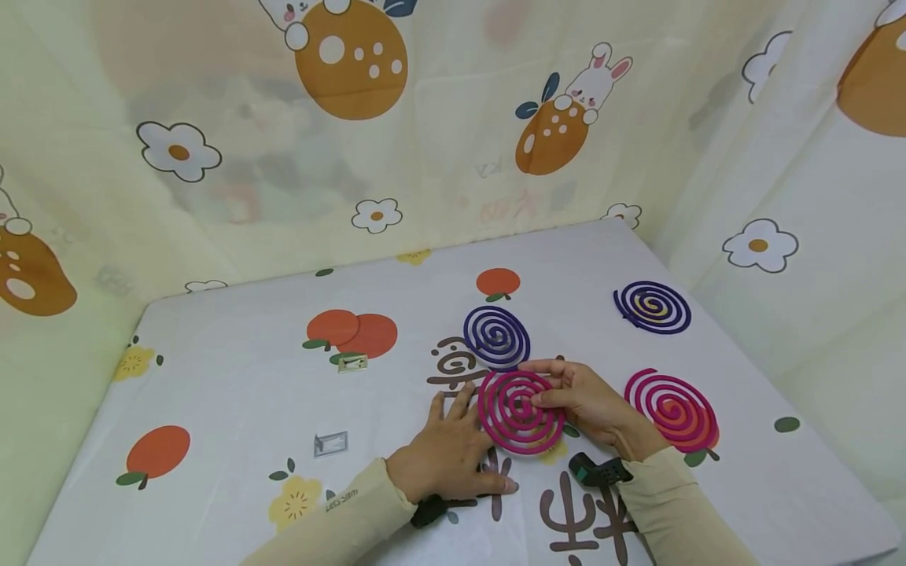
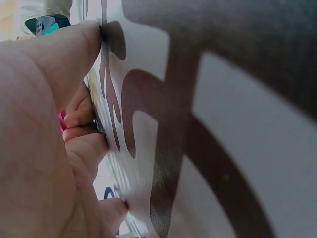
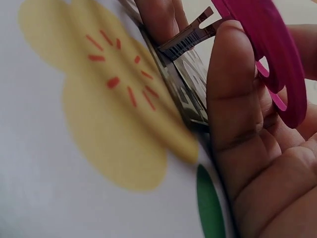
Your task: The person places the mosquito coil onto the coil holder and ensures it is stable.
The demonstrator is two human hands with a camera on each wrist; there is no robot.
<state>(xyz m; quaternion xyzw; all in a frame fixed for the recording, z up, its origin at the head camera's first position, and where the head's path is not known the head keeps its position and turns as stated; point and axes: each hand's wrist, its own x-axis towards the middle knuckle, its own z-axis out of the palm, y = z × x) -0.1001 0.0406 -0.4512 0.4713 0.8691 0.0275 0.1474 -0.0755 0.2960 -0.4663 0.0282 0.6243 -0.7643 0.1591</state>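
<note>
A pink mosquito coil [image 1: 522,407] is in my right hand [image 1: 594,401], whose thumb reaches to its centre while the index finger extends along the far edge. Close up in the right wrist view, a flat metal coil stand [image 3: 192,84] lies on the printed cloth. Its forked prong [image 3: 185,42] rises towards the pink coil [image 3: 285,59]; whether the two are joined is unclear. My left hand [image 1: 447,457] rests on the cloth with fingers spread, just left of that coil. In the left wrist view its fingertips [image 2: 116,208] touch the surface.
A dark blue coil [image 1: 498,336] lies just behind the pink one. Farther right are another blue coil [image 1: 653,307] and a second pink coil [image 1: 671,407]. Two small metal stands, one goldish [image 1: 352,363] and one silvery [image 1: 331,444], lie to the left. Patterned curtains [image 1: 453,141] border the table.
</note>
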